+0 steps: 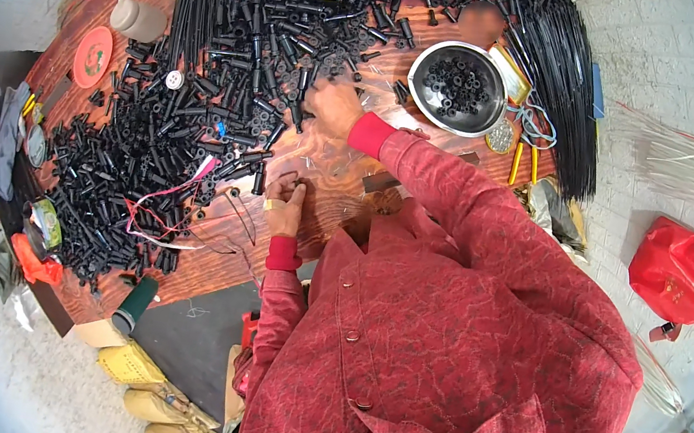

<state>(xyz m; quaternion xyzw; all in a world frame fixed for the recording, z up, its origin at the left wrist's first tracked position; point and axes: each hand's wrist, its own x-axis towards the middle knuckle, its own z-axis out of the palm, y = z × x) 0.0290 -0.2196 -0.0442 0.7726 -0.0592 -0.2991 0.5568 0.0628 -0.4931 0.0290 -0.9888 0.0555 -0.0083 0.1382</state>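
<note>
A: Where are the black tubular fittings lying?
B: They are lying heaped on the tabletop. The right hand is hovering at their edge, fingers bent; the left hand is holding its fingertips close. Whether either is gripping anything is not showing.
A: How are they handling?
B: Probably light, stiff, slick; mid-barrel is likely offering the surest hold.

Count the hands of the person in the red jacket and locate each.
2: the left hand over the near part of the table, the right hand farther forward, beside the black parts.
</note>
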